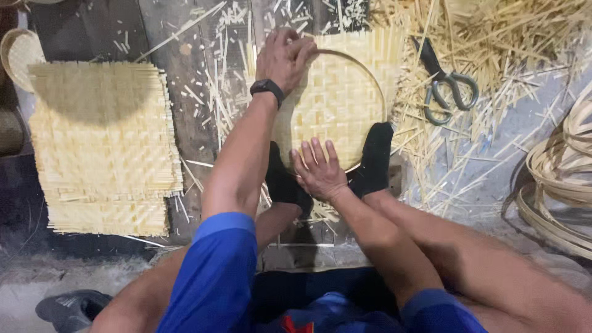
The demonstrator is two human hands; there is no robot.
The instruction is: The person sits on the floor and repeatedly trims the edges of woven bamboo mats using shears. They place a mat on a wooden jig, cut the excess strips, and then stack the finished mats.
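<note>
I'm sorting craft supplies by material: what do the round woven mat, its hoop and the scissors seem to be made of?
Woven mat: flat pale strips, probably split bamboo, matte and unfinished. Hoop: a thin bent strip, seemingly the same material. Scissors: dark blades, likely metal; greyish loop handles, perhaps coated.

We are in a bamboo-weaving workshop: stacked woven mats (105, 148), split bamboo strips (493, 37), coiled bamboo rims (564, 179) and scissors (445, 86) cover the floor.
</note>
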